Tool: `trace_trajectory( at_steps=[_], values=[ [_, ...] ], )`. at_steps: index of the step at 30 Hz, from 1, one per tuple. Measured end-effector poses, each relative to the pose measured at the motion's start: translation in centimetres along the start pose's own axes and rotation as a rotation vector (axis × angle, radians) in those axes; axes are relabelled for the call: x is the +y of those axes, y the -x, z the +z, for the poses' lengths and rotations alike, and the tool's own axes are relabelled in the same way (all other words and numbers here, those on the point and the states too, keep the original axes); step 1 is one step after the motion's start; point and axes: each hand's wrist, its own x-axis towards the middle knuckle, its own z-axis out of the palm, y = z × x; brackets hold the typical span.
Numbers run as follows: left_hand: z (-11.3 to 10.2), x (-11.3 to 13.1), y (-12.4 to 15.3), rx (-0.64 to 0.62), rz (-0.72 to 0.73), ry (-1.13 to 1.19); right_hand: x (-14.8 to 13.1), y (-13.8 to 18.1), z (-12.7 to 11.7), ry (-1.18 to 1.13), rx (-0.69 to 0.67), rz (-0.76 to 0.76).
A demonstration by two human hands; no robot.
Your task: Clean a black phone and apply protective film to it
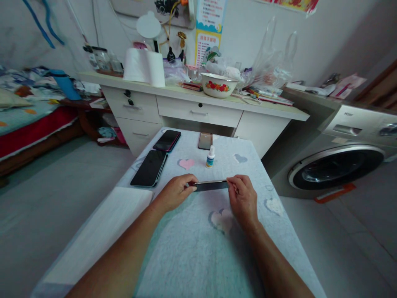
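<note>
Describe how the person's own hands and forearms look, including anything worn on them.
The left hand and right hand are both ungloved. The left forearm and right forearm show no sleeves as far as they are in view. No watch or bracelet shows on either wrist, and no ring is visible.

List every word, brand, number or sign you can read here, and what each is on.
"Haier": washing machine.
"好孩子": start of the heading on the wall poster's yellow part; the heading's remaining characters and the smaller lines are too blurred to read.
Small white bottle: label too small to read.
Dark, thin phone-like slab: no text visible.
</note>
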Motion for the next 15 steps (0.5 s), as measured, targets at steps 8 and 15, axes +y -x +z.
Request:
trace_trajectory(
  at_steps=[8, 15],
  values=[
    [0.2, -0.2, 0.1, 0.020, -0.022, 0.057, 0.9, -0.1, -0.1, 0.076, 0.060, 0.024],
    [0.4, -0.6, 0.0, 0.048, -0.064, 0.125, -0.3, -0.3, -0.2, 0.037, -0.018, 0.014]
  ],
)
